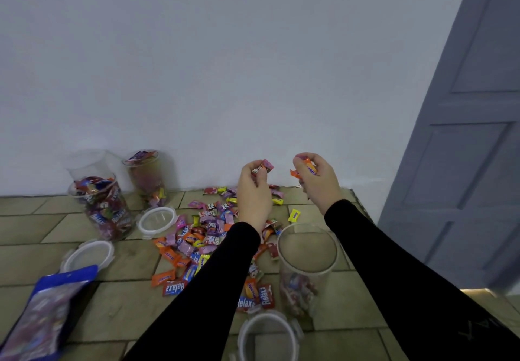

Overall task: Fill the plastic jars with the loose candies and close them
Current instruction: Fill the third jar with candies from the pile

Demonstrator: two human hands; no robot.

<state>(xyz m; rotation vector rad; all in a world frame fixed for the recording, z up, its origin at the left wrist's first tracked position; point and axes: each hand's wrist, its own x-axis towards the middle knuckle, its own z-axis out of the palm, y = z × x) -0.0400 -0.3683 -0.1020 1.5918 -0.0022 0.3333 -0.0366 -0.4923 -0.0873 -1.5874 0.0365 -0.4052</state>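
Three clear plastic jars stand open on the tiled floor [332,324]. The nearest jar [306,265] sits at about five o'clock from the candy pile [208,236], just below the right hand, with only a shallow layer of sweets at its bottom. Its lid [268,338] lies flat at six o'clock, close to the lower edge of view. At nine o'clock from the pile stands a well-filled jar [102,205], and behind it, against the white wall [225,65], a second jar [149,174] filled to its brim. Two more lids lie near them: one [156,220] just right of the well-filled jar, the other [88,255] in front of it, touching a blue candy bag [47,312] at seven o'clock.

Both hands are raised above the far edge of the pile, apart from each other, each in a black sleeve. The left hand [253,191] has its fingers curled round a few wrapped candies [263,166], pink and red ones showing at the fingertips. The right hand [315,180] grips an orange-wrapped candy [305,170] along with others. The open mouth of the nearest jar lies below and between the two wrists, nearer the right one. A grey door [464,135] stands at three o'clock.
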